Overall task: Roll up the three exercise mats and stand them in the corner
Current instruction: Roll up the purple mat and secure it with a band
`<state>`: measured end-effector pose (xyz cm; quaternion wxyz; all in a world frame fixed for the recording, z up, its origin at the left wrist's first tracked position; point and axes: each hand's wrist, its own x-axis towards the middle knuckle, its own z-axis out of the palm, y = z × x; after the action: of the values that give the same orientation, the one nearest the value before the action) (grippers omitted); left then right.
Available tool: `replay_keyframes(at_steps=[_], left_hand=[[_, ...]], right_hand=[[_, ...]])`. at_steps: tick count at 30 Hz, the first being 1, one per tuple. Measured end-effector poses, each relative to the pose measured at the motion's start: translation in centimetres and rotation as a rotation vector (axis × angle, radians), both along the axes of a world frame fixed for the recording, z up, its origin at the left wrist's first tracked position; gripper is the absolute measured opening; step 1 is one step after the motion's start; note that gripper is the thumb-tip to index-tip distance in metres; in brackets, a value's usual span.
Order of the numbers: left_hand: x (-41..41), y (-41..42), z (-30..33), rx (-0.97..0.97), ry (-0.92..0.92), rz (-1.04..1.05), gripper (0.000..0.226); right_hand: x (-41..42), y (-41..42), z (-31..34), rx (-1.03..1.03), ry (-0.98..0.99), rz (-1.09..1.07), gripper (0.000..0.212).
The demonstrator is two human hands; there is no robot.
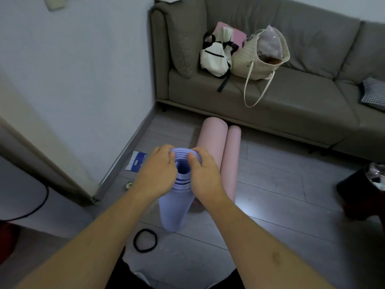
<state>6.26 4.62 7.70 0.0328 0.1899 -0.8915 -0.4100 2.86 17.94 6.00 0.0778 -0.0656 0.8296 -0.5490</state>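
The rolled mat (pixel 175 207) is lavender; two rolled mats (pixel 212 138) (pixel 231 161) behind it are pale pink. The sofa (pixel 291 97) is grey-brown, the floor (pixel 270 195) grey wood-grain planks. A hair band (pixel 145 240) is black, the tote bag (pixel 260 59) cream, the backpack (pixel 214 59) white with black straps, the cloth (pixel 374 92) at the sofa's right edge checked.

A blue and white packet (pixel 136 160) is lying by the wall, but its words are looking too blurry to read.

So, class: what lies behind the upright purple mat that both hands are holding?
Behind the purple mat lie two rolled pink mats, side by side on the floor, running towards the sofa. Their near ends are hidden by the right hand and the purple mat.
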Motion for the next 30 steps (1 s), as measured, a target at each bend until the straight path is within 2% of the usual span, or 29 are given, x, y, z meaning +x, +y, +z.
replay_keyframes(at_steps=[2, 4, 7, 9, 12, 15, 19, 25, 30], left_hand=[[-0.8, -0.2, 0.7, -0.177, -0.122, -0.003, 0.020], [-1.4, -0.1, 0.5, -0.266, -0.155, 0.052, 0.022], [-2.0, 0.3, 0.1, -0.306, -0.147, 0.070, 0.035], [-1.8, 0.8, 0.1, -0.289, -0.132, 0.105, 0.031], [-1.2, 1.7, 0.7, -0.282, -0.119, 0.121, 0.036], [-1.4, 2.0, 0.7, -0.341, -0.153, 0.078, 0.056], [-2.1, 1.4, -0.3, -0.342, -0.160, 0.041, 0.053], [-2.7, 0.9, 0.0, -0.298, -0.165, 0.047, 0.054], [-3.5, 0.5, 0.1, -0.279, -0.166, 0.046, 0.054]], right_hand=[[0.3, -0.4, -0.4, 0.059, 0.022, 0.025, 0.019], [0.8, -0.8, -0.4, 0.080, 0.018, 0.040, 0.025], [0.9, -0.5, 0.1, 0.055, -0.027, 0.020, 0.028], [0.5, -0.4, 1.3, 0.035, -0.104, 0.011, 0.028], [-0.9, -0.6, 3.7, 0.124, -0.206, 0.032, 0.036], [-2.1, -0.9, 4.7, 0.455, -0.103, 0.188, 0.036], [-2.3, -1.2, 3.8, 0.712, 0.028, 0.236, 0.030], [-3.0, -1.4, 4.6, 0.812, 0.112, 0.320, 0.030], [-3.7, -1.8, 4.8, 0.825, 0.109, 0.346, 0.018]])
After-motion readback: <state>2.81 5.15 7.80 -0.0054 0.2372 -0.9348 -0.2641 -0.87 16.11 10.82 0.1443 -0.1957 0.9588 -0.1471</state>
